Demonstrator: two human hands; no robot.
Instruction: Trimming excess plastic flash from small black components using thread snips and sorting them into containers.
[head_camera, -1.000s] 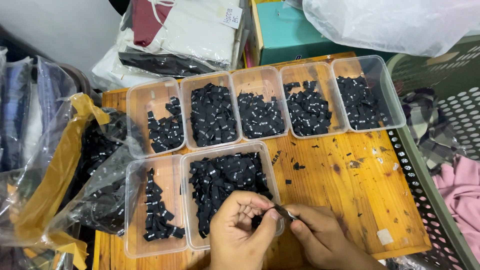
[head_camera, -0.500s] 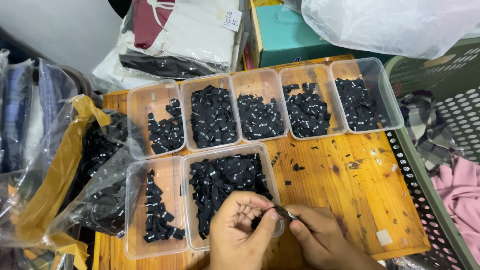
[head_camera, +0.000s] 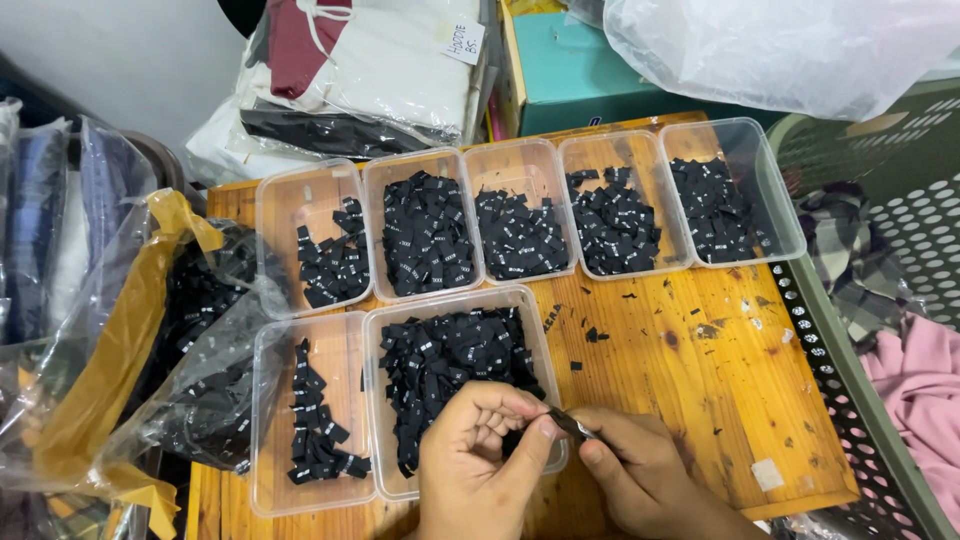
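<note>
My left hand (head_camera: 482, 460) and my right hand (head_camera: 640, 470) meet at the near edge of a wooden table (head_camera: 720, 370). Between their fingertips they pinch a small dark label piece (head_camera: 568, 424). Both hands hover over the near right corner of a clear plastic tray (head_camera: 385, 325) heaped with small black fabric labels (head_camera: 450, 360). Left of it, a second clear tray (head_camera: 268, 420) holds a thinner line of the same labels.
Several clear trays of black labels (head_camera: 520, 235) line the table's far side. A clear bag of labels with yellow tape (head_camera: 190, 330) lies at left. Folded clothes in plastic (head_camera: 380, 70) and a teal box (head_camera: 590, 70) stand behind. A green perforated basket (head_camera: 860, 330) with clothes is at right.
Almost nothing differs. Both hands stay at the near edge, pinching the small piece, with only slight finger shifts.
</note>
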